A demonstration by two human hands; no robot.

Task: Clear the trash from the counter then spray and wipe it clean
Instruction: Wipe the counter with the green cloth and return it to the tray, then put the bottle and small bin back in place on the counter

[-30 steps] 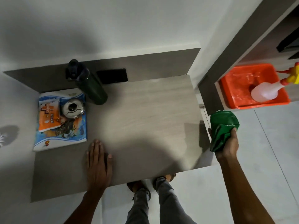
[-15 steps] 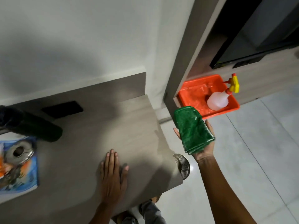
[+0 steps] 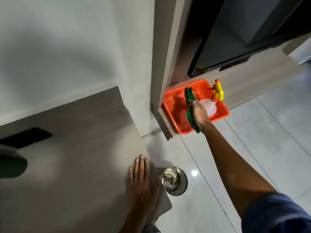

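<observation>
Over the grey wood-grain counter (image 3: 75, 148) our left hand (image 3: 143, 185) rests flat, fingers spread, while our right hand (image 3: 199, 115) clutches the green cloth (image 3: 189, 96) above the orange plastic tray (image 3: 175, 113) (lower gently, beside the white spray bottle (image 3: 209, 108)).

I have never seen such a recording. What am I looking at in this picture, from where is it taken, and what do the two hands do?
There is no machine here. A person wears one camera on the head, so you look down along their own arms.

The left hand lies flat, fingers spread, on the corner of the wooden counter. The right hand is stretched out over an orange tray on a low shelf and holds a green cloth. A spray bottle with a yellow trigger stands in that tray, just beyond the hand.

On the floor beside the counter stands a small metal bin with crumpled scraps inside. At the left edge, a dark object on the counter is only partly visible.
</observation>
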